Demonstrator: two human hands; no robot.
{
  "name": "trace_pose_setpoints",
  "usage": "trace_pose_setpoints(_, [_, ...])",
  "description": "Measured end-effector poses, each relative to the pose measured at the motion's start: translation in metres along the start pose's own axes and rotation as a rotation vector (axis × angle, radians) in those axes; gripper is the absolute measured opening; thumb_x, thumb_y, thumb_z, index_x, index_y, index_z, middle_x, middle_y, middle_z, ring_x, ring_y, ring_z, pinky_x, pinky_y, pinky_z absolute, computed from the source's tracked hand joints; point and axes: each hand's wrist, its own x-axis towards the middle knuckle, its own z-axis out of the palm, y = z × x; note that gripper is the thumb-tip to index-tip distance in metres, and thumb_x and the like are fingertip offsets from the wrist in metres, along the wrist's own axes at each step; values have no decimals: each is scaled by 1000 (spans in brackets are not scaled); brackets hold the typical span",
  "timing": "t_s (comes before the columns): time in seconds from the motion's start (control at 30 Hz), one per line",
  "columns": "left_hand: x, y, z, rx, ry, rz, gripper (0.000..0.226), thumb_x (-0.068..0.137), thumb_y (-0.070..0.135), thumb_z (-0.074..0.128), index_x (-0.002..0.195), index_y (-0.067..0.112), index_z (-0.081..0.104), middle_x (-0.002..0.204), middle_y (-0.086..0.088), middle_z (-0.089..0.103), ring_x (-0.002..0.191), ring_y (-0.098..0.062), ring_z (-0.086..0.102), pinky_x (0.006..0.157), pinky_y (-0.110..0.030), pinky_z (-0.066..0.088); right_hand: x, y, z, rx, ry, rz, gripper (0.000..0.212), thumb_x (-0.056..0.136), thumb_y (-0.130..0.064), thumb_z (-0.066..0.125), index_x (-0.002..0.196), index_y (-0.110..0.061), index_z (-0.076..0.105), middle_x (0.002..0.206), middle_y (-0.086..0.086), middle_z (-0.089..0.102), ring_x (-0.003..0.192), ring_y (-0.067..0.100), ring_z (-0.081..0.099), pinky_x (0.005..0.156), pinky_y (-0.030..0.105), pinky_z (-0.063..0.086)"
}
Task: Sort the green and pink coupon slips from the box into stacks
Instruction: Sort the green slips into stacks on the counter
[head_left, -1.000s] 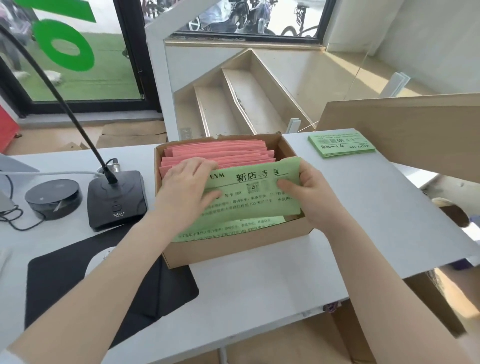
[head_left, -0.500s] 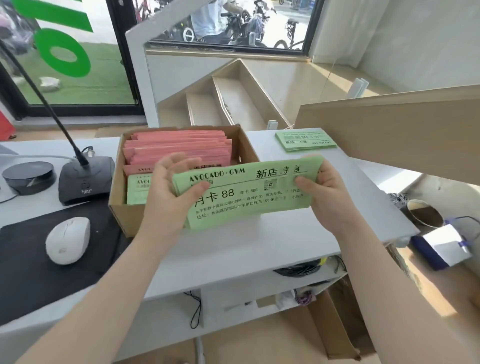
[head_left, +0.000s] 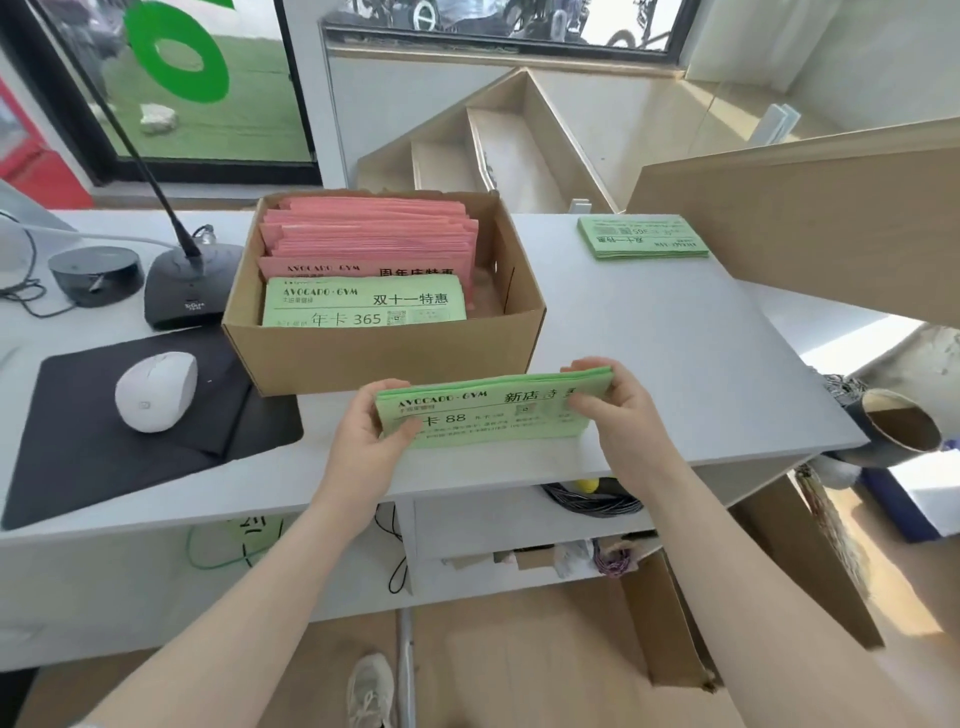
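A bundle of green coupon slips (head_left: 488, 415) is held upright on its long edge on the white desk, just in front of the cardboard box (head_left: 384, 358). My left hand (head_left: 371, 441) grips its left end and my right hand (head_left: 621, 415) grips its right end. Inside the box, pink slips (head_left: 374, 234) fill the back and more green slips (head_left: 363, 304) stand at the front. A flat stack of green slips (head_left: 641, 236) lies on the desk at the far right.
Left of the box are a white mouse (head_left: 156, 397) on a black mat (head_left: 104, 447), a microphone base (head_left: 189, 291) and a round black device (head_left: 96, 273). A wooden panel (head_left: 810, 218) overhangs the desk at the right.
Both hands lifted the green bundle out of the box and brought it down toward me onto the desk in front of the box.
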Motion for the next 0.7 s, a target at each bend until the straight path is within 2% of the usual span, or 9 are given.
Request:
trace_pose_setpoints(0.1, [-2,0,3,-32,5,-24,18,90,10,55,100,25,55,103,1,63,94,-7,60,81,-19,44,1,0,15,141,97,19,4,91,-13,52,93,-14,55,84,-5,60,72,4,58,65,16,46])
trace_pose_setpoints(0.13, [-1,2,6,-74,28,-35,9,92,20,53,101,22,56,102,0,63,93,-8,59,81,-22,43,2,1,19,147,172,27,6,93,-17,51,91,-12,55,81,-4,58,70,6,56,64,18,45])
trace_pose_setpoints(0.2, [1,5,11,-131,92,-56,24,94,35,44,101,16,56,99,0,64,92,-10,59,81,-25,44,5,2,27,137,298,34,9,91,-19,55,87,-12,55,78,-3,56,70,10,52,65,23,42])
trace_pose_setpoints(0.27, [6,7,14,-162,132,-70,27,96,36,41,98,14,56,96,-1,65,90,-12,60,82,-27,45,8,3,32,118,351,35,10,90,-18,57,81,-15,54,76,-2,55,68,12,52,64,26,43])
trace_pose_setpoints(0.4, [13,8,13,-153,122,-48,20,97,31,41,86,19,53,84,5,65,77,-5,61,72,-19,47,13,5,33,82,324,18,9,92,-22,54,84,-16,54,79,0,58,70,15,56,66,32,46])
trace_pose_setpoints(0.5, [13,2,6,-110,14,-15,21,87,40,47,96,22,52,94,9,66,84,4,63,72,-12,47,13,8,25,19,229,-20,13,96,-22,47,103,-11,50,88,0,61,73,6,60,65,21,49])
trace_pose_setpoints(0.53, [13,-2,2,-59,-30,-10,22,84,38,53,101,24,50,102,9,65,91,4,62,78,-15,47,11,9,21,11,188,-26,15,95,-16,48,108,-10,47,90,-1,61,74,1,61,64,16,48])
trace_pose_setpoints(0.6, [16,-8,-5,71,-91,15,26,86,20,61,106,30,47,112,10,62,105,0,58,91,-23,45,8,13,15,-42,125,-34,21,91,-2,52,110,-10,47,93,-1,61,79,-1,61,68,13,48])
trace_pose_setpoints(0.7, [18,-10,-8,112,-127,66,27,92,2,49,102,27,45,110,8,62,107,-4,57,97,-27,43,9,13,13,-139,121,-90,23,89,9,47,96,-13,50,89,1,61,79,3,59,70,15,46])
